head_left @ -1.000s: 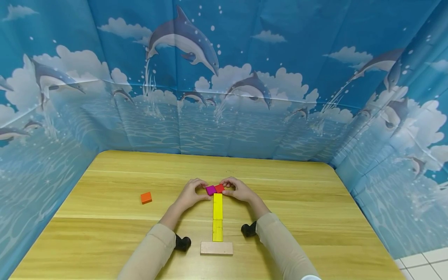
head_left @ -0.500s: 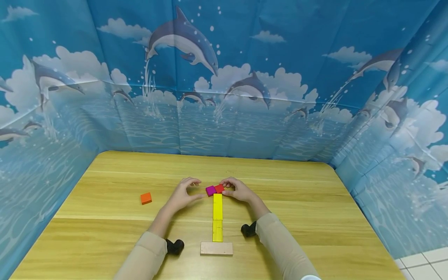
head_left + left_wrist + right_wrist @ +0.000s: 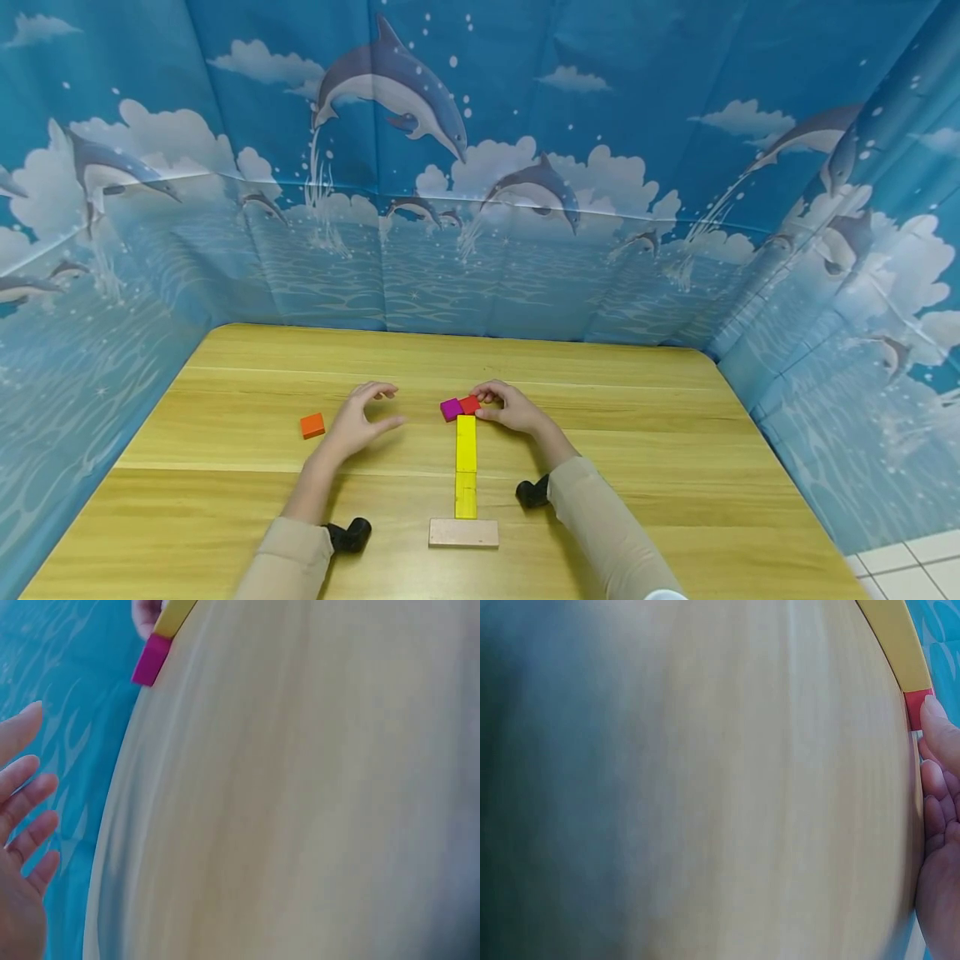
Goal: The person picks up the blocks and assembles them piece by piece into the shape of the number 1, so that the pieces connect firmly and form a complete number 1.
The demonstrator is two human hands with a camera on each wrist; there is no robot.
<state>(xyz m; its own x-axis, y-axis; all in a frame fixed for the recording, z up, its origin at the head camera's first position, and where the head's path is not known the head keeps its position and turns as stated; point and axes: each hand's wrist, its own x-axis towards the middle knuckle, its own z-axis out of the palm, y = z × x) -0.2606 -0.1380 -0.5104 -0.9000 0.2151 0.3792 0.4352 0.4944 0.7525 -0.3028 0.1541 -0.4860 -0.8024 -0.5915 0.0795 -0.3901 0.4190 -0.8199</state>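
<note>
A purple block (image 3: pixel 451 409) and a red block (image 3: pixel 469 404) lie side by side, touching, at the far end of two yellow blocks (image 3: pixel 467 443) set end to end. My right hand (image 3: pixel 513 408) pinches the red block, its thumb on the near side and fingertips at the far side. In the right wrist view the thumb (image 3: pixel 939 724) lies against the red block. My left hand (image 3: pixel 356 421) is off to the left, between the purple block and an orange block (image 3: pixel 312 426), holding nothing. Its fingers are spread apart in the left wrist view.
A pale wooden plank (image 3: pixel 463 533) lies crosswise at the near end of the yellow blocks. All of it rests on a wood-grain table (image 3: pixel 637 417). A blue dolphin curtain (image 3: pixel 480 275) borders the table's far edge and both sides.
My left hand has let go of the purple block and moved left, toward the orange block. The right hand and the blocks stay in place.
</note>
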